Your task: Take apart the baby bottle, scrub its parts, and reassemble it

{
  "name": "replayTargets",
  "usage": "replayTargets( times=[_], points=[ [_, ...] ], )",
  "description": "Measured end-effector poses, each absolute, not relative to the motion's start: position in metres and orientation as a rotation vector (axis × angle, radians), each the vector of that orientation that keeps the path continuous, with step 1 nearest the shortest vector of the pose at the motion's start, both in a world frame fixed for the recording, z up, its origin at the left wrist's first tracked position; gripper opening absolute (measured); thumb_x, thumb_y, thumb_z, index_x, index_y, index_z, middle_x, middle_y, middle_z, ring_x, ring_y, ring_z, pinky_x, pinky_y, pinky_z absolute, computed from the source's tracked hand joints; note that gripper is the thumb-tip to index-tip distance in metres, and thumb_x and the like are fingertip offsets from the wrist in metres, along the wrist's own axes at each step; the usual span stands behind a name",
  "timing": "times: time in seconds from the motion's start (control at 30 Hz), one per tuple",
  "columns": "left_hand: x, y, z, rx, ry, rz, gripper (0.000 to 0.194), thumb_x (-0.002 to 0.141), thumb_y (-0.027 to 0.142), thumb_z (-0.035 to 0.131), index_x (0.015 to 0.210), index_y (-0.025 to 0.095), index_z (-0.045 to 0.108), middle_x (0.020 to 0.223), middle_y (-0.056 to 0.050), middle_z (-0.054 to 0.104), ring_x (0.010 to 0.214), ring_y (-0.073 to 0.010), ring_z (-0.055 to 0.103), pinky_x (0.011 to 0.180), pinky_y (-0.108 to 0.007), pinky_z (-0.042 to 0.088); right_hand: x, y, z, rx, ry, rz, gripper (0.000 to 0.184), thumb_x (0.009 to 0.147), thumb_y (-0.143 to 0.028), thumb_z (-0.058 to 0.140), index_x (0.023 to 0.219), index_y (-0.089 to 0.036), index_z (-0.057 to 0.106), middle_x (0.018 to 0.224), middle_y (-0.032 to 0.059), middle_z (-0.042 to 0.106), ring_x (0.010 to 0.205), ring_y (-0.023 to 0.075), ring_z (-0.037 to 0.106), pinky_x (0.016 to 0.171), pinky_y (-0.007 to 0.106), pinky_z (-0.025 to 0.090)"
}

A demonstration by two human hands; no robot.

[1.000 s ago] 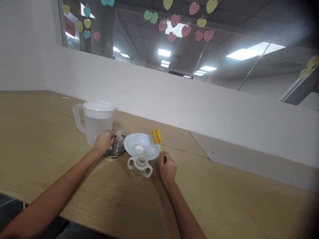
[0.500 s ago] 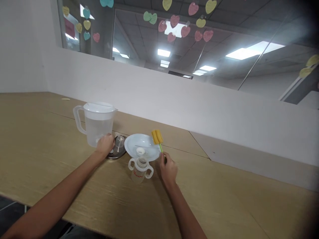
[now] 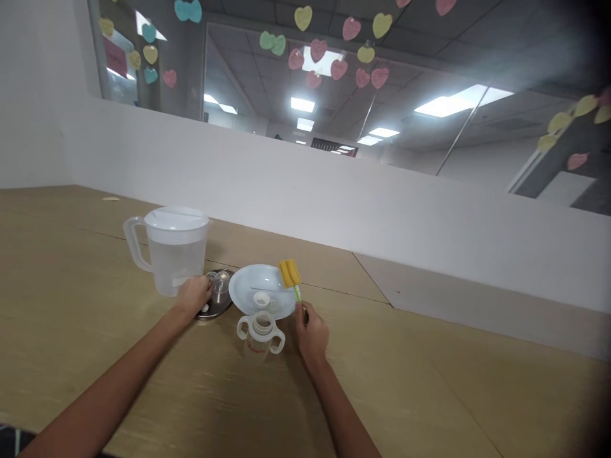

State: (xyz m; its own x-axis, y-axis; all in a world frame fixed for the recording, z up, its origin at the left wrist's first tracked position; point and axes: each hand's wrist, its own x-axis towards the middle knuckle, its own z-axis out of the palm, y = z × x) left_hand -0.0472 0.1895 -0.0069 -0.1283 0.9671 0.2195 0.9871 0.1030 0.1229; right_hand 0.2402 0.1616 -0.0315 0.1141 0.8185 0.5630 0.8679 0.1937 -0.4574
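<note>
My left hand (image 3: pixel 193 294) rests at the rim of a small metal dish (image 3: pixel 214 307), its fingers curled around something I cannot make out. A clear bottle cap (image 3: pixel 220 286) stands on that dish. My right hand (image 3: pixel 310 331) is closed on the green handle of a bottle brush (image 3: pixel 290 274) with a yellow sponge head that sticks up over a white plate (image 3: pixel 248 286). A small white ring (image 3: pixel 261 298) lies on the plate. A two-handled baby bottle (image 3: pixel 259 337) stands open just left of my right hand.
A translucent water pitcher (image 3: pixel 172 249) with a white lid stands behind my left hand. The wooden table (image 3: pixel 95 356) runs to a white partition wall (image 3: pixel 334 203). Above it, glass carries several paper hearts (image 3: pixel 344 28).
The view has shifted, so everything sits lower and further left. My left hand slid slightly down from the pitcher's base to the metal dish's rim. The right hand keeps its hold on the brush.
</note>
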Motion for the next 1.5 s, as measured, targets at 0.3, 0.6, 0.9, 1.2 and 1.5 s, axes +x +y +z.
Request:
replayTargets(
  times=[0.3, 0.6, 0.9, 1.2, 1.5],
  points=[
    [-0.03, 0.168, 0.008, -2.096, -1.903, -0.911, 0.033, 0.09, 0.028, 0.035, 0.11, 0.02, 0.06, 0.107, -0.007, 0.061, 0.085, -0.0193, 0.062, 0.069, -0.026, 0.045, 0.24, 0.161, -0.031, -1.609, -1.729, -0.117, 0.042, 0.091, -0.041, 0.03, 0.098, -0.018, 0.065, 0.078, 0.0068, 0.069, 0.063, 0.0162, 0.061, 0.054, 0.022, 0.03],
    [0.033, 0.186, 0.044, -2.827, -1.577, -0.677, 0.025, 0.081, 0.03, 0.053, 0.094, 0.018, 0.07, 0.095, -0.005, 0.07, 0.088, -0.0186, 0.062, 0.078, -0.025, 0.044, 0.24, 0.161, -0.03, -1.575, -1.789, -0.204, 0.039, 0.092, -0.037, 0.031, 0.095, -0.018, 0.065, 0.083, 0.0066, 0.07, 0.066, 0.0151, 0.063, 0.055, 0.022, 0.031],
    [0.064, 0.216, 0.028, -2.881, -1.625, -0.382, 0.016, 0.064, 0.025, 0.067, 0.078, 0.018, 0.072, 0.083, -0.006, 0.071, 0.076, -0.0209, 0.064, 0.061, -0.024, 0.043, 0.246, 0.165, -0.032, -1.575, -1.739, -0.236, 0.04, 0.092, -0.037, 0.03, 0.094, -0.018, 0.065, 0.081, 0.0059, 0.069, 0.065, 0.0142, 0.062, 0.055, 0.022, 0.031],
    [0.009, 0.203, 0.072, -2.797, -1.628, -0.761, 0.024, 0.078, 0.034, 0.051, 0.087, 0.016, 0.065, 0.087, -0.005, 0.068, 0.078, -0.0167, 0.062, 0.067, -0.024, 0.043, 0.245, 0.165, -0.037, -1.52, -1.628, -0.098, 0.046, 0.091, -0.043, 0.027, 0.095, -0.017, 0.065, 0.077, 0.0065, 0.068, 0.065, 0.0159, 0.061, 0.056, 0.022, 0.035],
    [-0.05, 0.191, 0.044, -2.369, -2.004, -0.265, 0.025, 0.08, 0.027, 0.045, 0.094, 0.016, 0.063, 0.09, -0.011, 0.067, 0.084, -0.0251, 0.062, 0.068, -0.031, 0.043, 0.245, 0.168, -0.036, -1.542, -1.619, -0.093, 0.049, 0.09, -0.045, 0.025, 0.094, -0.017, 0.065, 0.076, 0.0072, 0.068, 0.065, 0.0174, 0.06, 0.056, 0.023, 0.033]
  ],
)
